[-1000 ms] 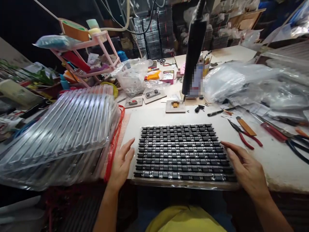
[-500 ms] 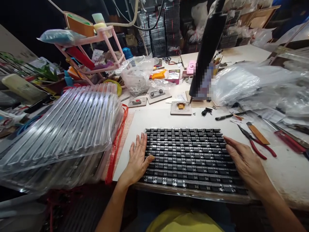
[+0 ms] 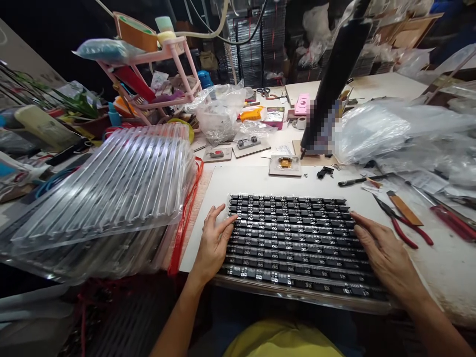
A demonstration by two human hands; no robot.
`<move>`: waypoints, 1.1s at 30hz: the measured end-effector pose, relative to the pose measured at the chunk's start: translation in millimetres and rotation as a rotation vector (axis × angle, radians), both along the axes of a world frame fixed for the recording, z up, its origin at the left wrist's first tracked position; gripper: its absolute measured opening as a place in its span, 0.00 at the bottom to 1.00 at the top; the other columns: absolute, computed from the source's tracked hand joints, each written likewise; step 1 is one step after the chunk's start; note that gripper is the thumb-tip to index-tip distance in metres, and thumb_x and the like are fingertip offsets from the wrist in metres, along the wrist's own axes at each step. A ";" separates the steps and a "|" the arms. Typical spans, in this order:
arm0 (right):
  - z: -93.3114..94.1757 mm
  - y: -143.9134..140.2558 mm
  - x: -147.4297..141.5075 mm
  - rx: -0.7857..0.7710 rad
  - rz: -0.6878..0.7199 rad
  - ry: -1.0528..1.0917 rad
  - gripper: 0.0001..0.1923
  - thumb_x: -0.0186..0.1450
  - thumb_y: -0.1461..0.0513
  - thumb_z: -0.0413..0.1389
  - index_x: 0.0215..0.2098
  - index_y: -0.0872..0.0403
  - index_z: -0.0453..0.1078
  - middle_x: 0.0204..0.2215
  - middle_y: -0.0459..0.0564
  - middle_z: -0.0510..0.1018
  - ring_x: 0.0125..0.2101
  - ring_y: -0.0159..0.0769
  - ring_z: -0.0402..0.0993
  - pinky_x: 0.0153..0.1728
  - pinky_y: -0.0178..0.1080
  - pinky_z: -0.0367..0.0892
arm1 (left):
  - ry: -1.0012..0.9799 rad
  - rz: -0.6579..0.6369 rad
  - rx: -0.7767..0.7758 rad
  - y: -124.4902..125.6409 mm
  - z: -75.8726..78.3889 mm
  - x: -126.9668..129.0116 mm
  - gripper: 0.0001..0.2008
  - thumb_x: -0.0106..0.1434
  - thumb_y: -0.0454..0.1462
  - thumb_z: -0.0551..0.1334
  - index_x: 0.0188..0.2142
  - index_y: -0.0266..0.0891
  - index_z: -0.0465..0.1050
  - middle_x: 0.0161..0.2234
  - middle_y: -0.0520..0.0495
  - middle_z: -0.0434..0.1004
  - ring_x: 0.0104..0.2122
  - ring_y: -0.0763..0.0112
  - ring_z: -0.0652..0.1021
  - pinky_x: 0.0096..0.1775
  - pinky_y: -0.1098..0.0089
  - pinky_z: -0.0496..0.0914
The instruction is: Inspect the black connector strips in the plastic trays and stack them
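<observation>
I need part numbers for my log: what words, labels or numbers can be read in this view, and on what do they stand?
None can be read.
Tray of black parts between the left hand and right hand: small white marks on every row, too small to read.
Pink box: a mark, blurred.
Paper slip: print too small.
Black stand: its lower part is blurred out.

A cluttered workshop: pliers (image 3: pixel 403 225), component trays (image 3: pixel 111 183), packed workbench (image 3: pixel 442 267).

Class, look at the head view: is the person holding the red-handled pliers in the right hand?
No. The right hand rests flat on the right edge of the tray of black parts, while the red-handled pliers lie untouched on the table beside it.
</observation>
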State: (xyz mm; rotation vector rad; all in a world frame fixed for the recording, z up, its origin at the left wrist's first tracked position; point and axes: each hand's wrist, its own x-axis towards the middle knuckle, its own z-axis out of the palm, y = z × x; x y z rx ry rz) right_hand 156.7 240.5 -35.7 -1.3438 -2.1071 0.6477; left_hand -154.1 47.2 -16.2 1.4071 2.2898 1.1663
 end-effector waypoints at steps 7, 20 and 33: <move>-6.7 0.5 1.5 0.008 0.004 0.032 0.27 0.65 0.45 0.45 0.55 0.48 0.68 0.52 0.50 0.73 0.54 0.44 0.66 0.60 0.51 0.57 | 0.332 -0.132 -0.043 18.4 8.7 -8.2 0.08 0.65 0.36 0.56 0.37 0.43 0.75 0.51 0.44 0.67 0.62 0.52 0.58 0.58 0.47 0.57; -6.3 -0.4 2.8 -0.026 -0.008 0.016 0.29 0.64 0.42 0.44 0.55 0.46 0.67 0.53 0.49 0.73 0.55 0.44 0.65 0.59 0.55 0.56 | 0.227 -0.238 -0.017 26.2 21.6 -17.0 0.03 0.62 0.32 0.58 0.35 0.40 0.69 0.45 0.44 0.69 0.51 0.61 0.67 0.53 0.56 0.61; -7.3 -0.1 5.4 -0.018 -0.012 -0.015 0.33 0.63 0.39 0.42 0.56 0.48 0.67 0.53 0.50 0.73 0.56 0.44 0.64 0.59 0.54 0.55 | -0.195 -0.002 0.109 6.2 17.9 -24.1 0.10 0.60 0.39 0.62 0.41 0.40 0.73 0.36 0.48 0.76 0.39 0.68 0.76 0.43 0.66 0.69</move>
